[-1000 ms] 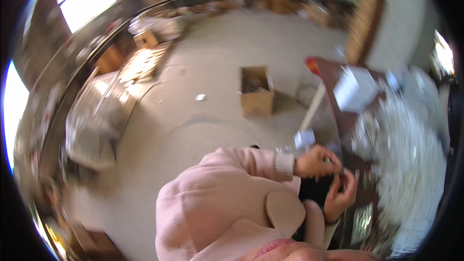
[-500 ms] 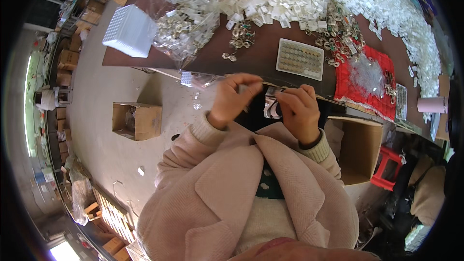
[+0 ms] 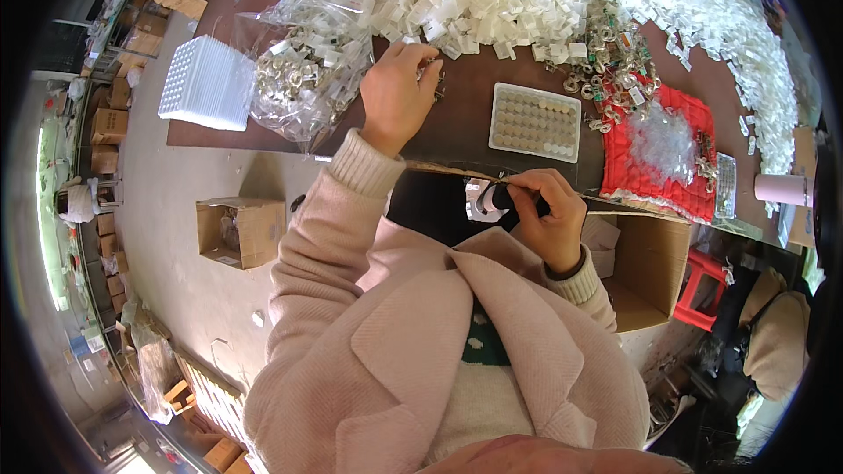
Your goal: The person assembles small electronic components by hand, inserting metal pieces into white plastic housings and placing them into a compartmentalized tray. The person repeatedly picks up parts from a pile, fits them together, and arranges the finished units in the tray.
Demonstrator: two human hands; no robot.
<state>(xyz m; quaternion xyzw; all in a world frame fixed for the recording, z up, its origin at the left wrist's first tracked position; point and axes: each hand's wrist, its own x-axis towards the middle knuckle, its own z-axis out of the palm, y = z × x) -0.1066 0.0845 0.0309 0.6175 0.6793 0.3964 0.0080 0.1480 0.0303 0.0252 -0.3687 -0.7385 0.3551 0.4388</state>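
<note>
My left hand (image 3: 399, 92) is over the dark table, its fingers bent and thumb drawn close to them, at a small cluster of metal ring pieces (image 3: 440, 86) that it mostly covers. What it pinches, if anything, is hidden. At the table's front edge, my right hand (image 3: 551, 215) has thumb and forefinger closed on something too small to make out. Just beyond it lies a white tray (image 3: 575, 129) with rows of small round beige pieces. Clear plastic bag (image 3: 307, 114) with metal pieces and white tags sits left of my left hand.
A large heap of white tags (image 3: 492, 0) spreads along the back. Tangled metal ring pieces (image 3: 615, 57) lie beside a red cloth (image 3: 622, 154) bearing clear plastic bits. A white tray stack (image 3: 206, 88) stands at left. Cardboard boxes (image 3: 259, 237) (image 3: 654, 272) and a red stool (image 3: 700, 290) are below.
My left hand has moved from beside the right hand, forward over the table to the metal ring pieces. The right hand stays near the table edge, its fingers still pinched.
</note>
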